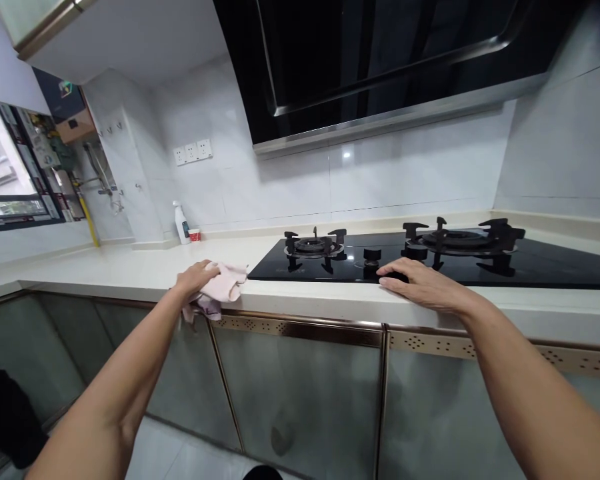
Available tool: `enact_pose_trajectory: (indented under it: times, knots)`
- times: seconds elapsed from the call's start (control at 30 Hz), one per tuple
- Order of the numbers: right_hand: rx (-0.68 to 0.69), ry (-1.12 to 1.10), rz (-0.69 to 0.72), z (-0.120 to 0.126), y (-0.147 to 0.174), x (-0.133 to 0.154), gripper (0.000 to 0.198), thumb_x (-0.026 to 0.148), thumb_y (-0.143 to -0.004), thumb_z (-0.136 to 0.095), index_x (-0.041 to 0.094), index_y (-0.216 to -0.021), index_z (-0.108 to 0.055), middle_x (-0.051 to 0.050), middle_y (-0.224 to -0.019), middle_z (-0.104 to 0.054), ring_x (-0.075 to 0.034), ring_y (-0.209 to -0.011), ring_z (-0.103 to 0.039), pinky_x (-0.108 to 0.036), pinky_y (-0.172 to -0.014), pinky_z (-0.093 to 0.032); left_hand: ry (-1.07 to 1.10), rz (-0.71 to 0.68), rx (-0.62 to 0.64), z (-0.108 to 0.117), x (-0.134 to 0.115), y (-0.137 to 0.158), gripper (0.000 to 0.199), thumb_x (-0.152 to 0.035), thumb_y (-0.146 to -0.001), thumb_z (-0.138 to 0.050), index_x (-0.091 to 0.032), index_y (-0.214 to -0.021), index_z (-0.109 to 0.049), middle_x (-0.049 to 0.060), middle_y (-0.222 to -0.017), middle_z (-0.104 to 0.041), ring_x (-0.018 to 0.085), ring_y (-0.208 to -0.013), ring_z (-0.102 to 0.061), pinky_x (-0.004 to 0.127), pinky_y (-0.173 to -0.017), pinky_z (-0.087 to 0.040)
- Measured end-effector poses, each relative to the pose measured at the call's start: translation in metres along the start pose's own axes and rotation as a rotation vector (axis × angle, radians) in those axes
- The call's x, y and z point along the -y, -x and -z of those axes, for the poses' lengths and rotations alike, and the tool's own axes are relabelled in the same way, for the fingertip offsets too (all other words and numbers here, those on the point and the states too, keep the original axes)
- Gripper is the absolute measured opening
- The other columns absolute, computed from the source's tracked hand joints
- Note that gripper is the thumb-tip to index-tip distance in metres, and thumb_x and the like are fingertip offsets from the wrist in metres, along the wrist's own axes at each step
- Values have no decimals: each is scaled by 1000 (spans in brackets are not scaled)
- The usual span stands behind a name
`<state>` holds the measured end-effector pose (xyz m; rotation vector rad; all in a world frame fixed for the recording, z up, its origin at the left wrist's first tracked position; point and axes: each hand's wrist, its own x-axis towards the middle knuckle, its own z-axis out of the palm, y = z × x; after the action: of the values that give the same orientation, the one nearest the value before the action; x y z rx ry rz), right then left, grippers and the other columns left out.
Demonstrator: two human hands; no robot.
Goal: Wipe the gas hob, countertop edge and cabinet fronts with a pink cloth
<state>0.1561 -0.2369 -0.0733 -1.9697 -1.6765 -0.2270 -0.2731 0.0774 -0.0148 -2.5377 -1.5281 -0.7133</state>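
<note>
My left hand [196, 279] is closed over a pale pink cloth [225, 281] at the front edge of the white countertop [120, 268]. Part of the cloth hangs over that edge, with a purplish patch low down. Further right, my right hand [423, 283] rests at the front rim of the black gas stove [350, 267], fingers stretched out and thumb apart, holding nothing. Its fingertips are close to the stove's left knob [372, 258]. Between my hands stands the left burner [315, 247]; the right burner [460, 241] is beyond my right hand.
A white spray bottle [181, 223] and a small red-and-white tub [195, 235] stand against the back wall. Above the stove slants a black range hood [390, 60]. Glass-fronted cabinets [300, 387] run below the counter. Wall sockets [193, 152] are at the back left.
</note>
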Motion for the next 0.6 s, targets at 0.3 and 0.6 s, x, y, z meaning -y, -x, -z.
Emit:
enact_pose_trajectory:
  times: [0.3, 0.6]
  knots:
    - [8, 26, 2, -4, -3, 0, 59, 70, -87, -39, 29, -119, -67, -8, -130, -63, -33, -123, -55, -50, -104, -45, 170, -37, -136, -4, 10, 45, 46, -47, -88, -42, -22, -120, -64, 8, -122, -72, 30, -110, -65, 43, -95, -49]
    - [17, 18, -40, -3, -4, 2, 65, 68, -94, -20, 29, -108, -70, -7, -119, -69, -32, -118, -58, -50, -104, -45, 227, -502, -226, -46, -149, 103, 53, -60, -79, -62, -27, -121, -63, 9, -115, -69, 30, -104, -61, 49, -94, -46]
